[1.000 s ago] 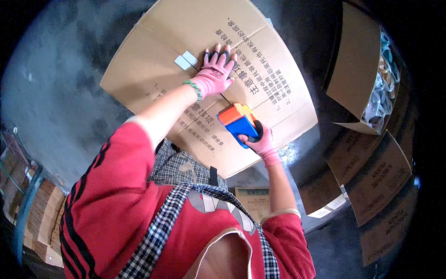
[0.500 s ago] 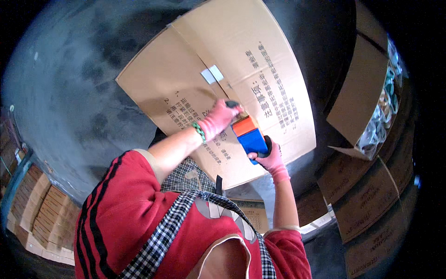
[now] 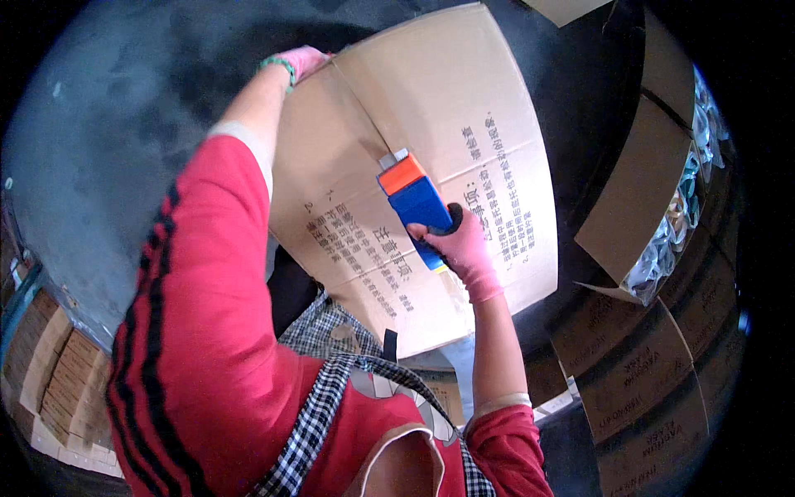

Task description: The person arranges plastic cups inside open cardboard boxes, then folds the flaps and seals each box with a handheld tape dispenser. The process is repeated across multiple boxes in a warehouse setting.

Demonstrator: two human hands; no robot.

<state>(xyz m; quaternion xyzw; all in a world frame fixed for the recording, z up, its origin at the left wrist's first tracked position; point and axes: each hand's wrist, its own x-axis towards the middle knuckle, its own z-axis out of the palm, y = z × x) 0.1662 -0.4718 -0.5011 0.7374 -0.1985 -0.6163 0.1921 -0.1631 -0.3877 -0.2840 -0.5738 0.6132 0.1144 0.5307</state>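
Note:
A large brown cardboard box [image 3: 431,91] lies in front of me, its flaps meeting along a seam and dark print on its top. My right hand [image 3: 460,240], in a pink glove with dark fingertips, is wrapped round a blue and orange tape dispenser [image 3: 418,207]. The dispenser lies along the seam, its orange end pointing away from me. A whitish shiny patch [image 3: 394,158] shows at that end. At the box's far left edge, my left hand [image 3: 303,61], also in a pink glove, grips the cardboard where the seam ends; its fingertips are partly hidden.
On the right stands an open carton [image 3: 617,207] full of clear-wrapped items [image 3: 675,219]. Several closed cartons [image 3: 638,377] are stacked below it. More cartons [image 3: 70,373] stand at the lower left. A carton's corner [image 3: 571,8] shows at the top edge.
My left hand has moved from beside the dispenser to the box's far left edge. My right hand has pushed the tape dispenser farther along the seam, up to the shiny patch.

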